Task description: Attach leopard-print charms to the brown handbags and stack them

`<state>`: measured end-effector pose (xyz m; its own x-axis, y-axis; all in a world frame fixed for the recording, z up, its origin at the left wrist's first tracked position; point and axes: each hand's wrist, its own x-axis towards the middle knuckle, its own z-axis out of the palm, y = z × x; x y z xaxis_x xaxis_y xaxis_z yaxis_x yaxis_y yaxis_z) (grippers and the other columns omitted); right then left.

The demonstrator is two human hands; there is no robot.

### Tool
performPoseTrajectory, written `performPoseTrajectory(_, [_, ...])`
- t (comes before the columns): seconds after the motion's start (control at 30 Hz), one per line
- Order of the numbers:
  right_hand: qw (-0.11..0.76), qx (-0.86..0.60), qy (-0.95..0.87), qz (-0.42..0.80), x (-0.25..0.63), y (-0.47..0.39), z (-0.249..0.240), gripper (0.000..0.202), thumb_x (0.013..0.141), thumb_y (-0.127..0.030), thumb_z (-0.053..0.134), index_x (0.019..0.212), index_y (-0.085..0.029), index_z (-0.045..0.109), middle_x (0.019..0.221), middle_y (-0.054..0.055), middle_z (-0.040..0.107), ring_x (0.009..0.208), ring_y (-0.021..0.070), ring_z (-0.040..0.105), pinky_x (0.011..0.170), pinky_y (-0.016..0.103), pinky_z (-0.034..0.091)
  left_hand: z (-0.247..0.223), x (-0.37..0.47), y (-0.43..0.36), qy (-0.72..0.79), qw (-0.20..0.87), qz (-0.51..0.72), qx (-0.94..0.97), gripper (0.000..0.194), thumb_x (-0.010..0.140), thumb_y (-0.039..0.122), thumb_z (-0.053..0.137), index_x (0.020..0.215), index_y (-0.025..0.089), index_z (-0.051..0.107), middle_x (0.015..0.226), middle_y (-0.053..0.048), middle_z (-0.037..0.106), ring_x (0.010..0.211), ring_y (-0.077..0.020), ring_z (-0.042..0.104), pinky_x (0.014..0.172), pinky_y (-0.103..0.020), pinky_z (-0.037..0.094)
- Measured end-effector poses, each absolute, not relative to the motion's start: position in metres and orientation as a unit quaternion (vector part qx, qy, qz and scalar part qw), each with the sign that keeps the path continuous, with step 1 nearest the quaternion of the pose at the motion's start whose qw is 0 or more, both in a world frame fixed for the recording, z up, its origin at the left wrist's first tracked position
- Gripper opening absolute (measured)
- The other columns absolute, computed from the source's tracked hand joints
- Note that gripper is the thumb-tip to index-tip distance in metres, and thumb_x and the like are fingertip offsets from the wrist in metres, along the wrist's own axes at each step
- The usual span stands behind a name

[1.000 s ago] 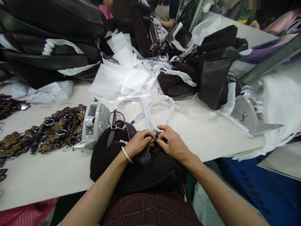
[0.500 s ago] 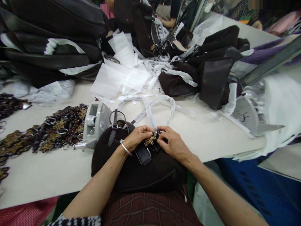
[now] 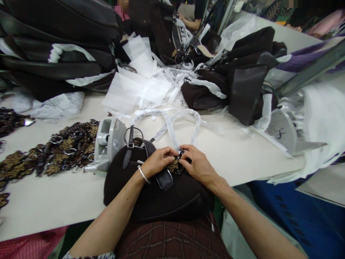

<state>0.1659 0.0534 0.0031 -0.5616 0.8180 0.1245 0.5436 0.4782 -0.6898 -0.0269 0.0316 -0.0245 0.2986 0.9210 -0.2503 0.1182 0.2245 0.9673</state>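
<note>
Dark handbag (image 3: 167,199) at white table's (image 3: 229,154) edge; fingers (image 3: 169,151) pinching spotted charm (image 3: 174,167); bags (image 3: 246,90) heaped beyond.

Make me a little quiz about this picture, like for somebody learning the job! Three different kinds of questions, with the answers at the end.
1. What colour is the bracelet?
A. gold
B. red
C. silver

2. True or false: the left hand and right hand are both at a spotted charm, over a dark bag.

3. Fill in the blank: in the picture, the charm pile lies to the ____ of the grey holder.

Key: 1. C; 2. True; 3. left
</note>
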Motion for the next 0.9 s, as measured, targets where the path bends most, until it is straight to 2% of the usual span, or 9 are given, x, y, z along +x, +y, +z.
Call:
performPoseTrajectory(0.1, [0.225, -0.415, -0.824, 0.313, 0.166, 0.054, 0.002, 0.015, 0.080, -0.009, 0.064, 0.070, -0.019, 0.064, 0.119, 0.009, 0.062, 0.111, 0.0211, 0.059, 0.097, 0.037, 0.046, -0.025, -0.028, 0.035, 0.490, 0.608, 0.314, 0.539, 0.021, 0.079, 0.027, 0.059, 0.095, 0.014, 0.065, 0.088, -0.003, 0.067, 0.078, -0.0143, 0.059, 0.072, -0.025, 0.046])
performPoseTrajectory(0.27, [0.210, -0.437, -0.816, 0.316, 0.163, 0.055, -0.002, 0.014, 0.079, -0.010, 0.068, 0.068, -0.019, 0.065, 0.114, 0.010, 0.064, 0.110, 0.0220, 0.060, 0.098, 0.036, 0.046, -0.021, -0.023, 0.038, 0.527, 0.583, 0.298, 0.542, 0.024, 0.081, 0.037, 0.056, 0.081, 0.014, 0.063, 0.068, 0.002, 0.059, 0.062, -0.0102, 0.050, 0.059, -0.021, 0.039])
performPoseTrajectory(0.43, [0.217, -0.434, -0.818, 0.309, 0.163, 0.056, -0.008, 0.013, 0.078, -0.011, 0.068, 0.070, -0.019, 0.064, 0.113, 0.009, 0.064, 0.109, 0.0214, 0.060, 0.096, 0.035, 0.045, -0.012, -0.017, 0.038, 0.566, 0.541, 0.258, 0.567, 0.012, 0.075, 0.027, 0.058, 0.077, 0.015, 0.060, 0.068, 0.002, 0.058, 0.062, -0.0115, 0.051, 0.059, -0.022, 0.038])
performPoseTrajectory(0.53, [0.254, -0.438, -0.803, 0.313, 0.164, 0.055, -0.007, 0.008, 0.079, -0.013, 0.069, 0.078, -0.019, 0.064, 0.106, 0.008, 0.065, 0.105, 0.0202, 0.060, 0.095, 0.034, 0.045, -0.007, -0.014, 0.036, 0.594, 0.465, 0.244, 0.610, 0.006, 0.077, 0.022, 0.054, 0.077, 0.017, 0.059, 0.069, 0.001, 0.059, 0.065, -0.0134, 0.052, 0.061, -0.024, 0.038])
performPoseTrajectory(0.73, [0.258, -0.523, -0.744, 0.325, 0.164, 0.055, -0.005, 0.010, 0.086, -0.019, 0.057, 0.095, -0.021, 0.062, 0.089, 0.004, 0.067, 0.084, 0.0183, 0.062, 0.080, 0.032, 0.048, -0.006, -0.012, 0.031, 0.618, 0.360, 0.365, 0.596, 0.007, 0.086, 0.019, 0.047, 0.085, 0.019, 0.054, 0.084, -0.001, 0.061, 0.079, -0.0156, 0.055, 0.076, -0.028, 0.042])
performPoseTrajectory(0.83, [0.264, -0.528, -0.732, 0.339, 0.163, 0.057, -0.007, 0.014, 0.085, -0.019, 0.058, 0.098, -0.021, 0.062, 0.090, 0.003, 0.067, 0.083, 0.0176, 0.063, 0.079, 0.031, 0.048, -0.005, -0.011, 0.031, 0.577, 0.401, 0.458, 0.544, 0.008, 0.090, 0.022, 0.045, 0.087, 0.019, 0.052, 0.093, -0.003, 0.064, 0.090, -0.0160, 0.059, 0.085, -0.030, 0.043])
performPoseTrajectory(0.9, [0.272, -0.529, -0.724, 0.350, 0.163, 0.058, -0.008, 0.015, 0.083, -0.018, 0.059, 0.097, -0.021, 0.062, 0.089, 0.003, 0.068, 0.081, 0.0170, 0.063, 0.078, 0.030, 0.048, -0.004, -0.011, 0.032, 0.527, 0.465, 0.510, 0.496, 0.007, 0.091, 0.025, 0.046, 0.088, 0.019, 0.049, 0.088, -0.002, 0.065, 0.089, -0.0153, 0.062, 0.086, -0.030, 0.045])
